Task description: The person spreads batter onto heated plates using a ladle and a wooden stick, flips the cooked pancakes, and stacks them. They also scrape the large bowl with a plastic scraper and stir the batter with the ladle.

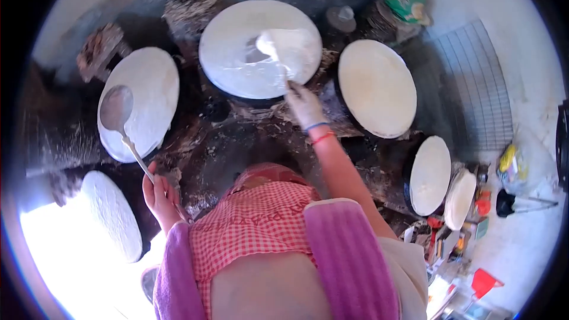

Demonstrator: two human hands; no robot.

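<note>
Resting in left fingers [155, 185]: ladle [117, 109].

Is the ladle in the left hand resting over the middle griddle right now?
No. The left hand holds its ladle over the left griddle; the right hand works the middle griddle.

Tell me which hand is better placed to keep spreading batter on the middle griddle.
Right. The right hand holds a spreader on the middle griddle; the left hand holds a ladle over the left griddle.
</note>
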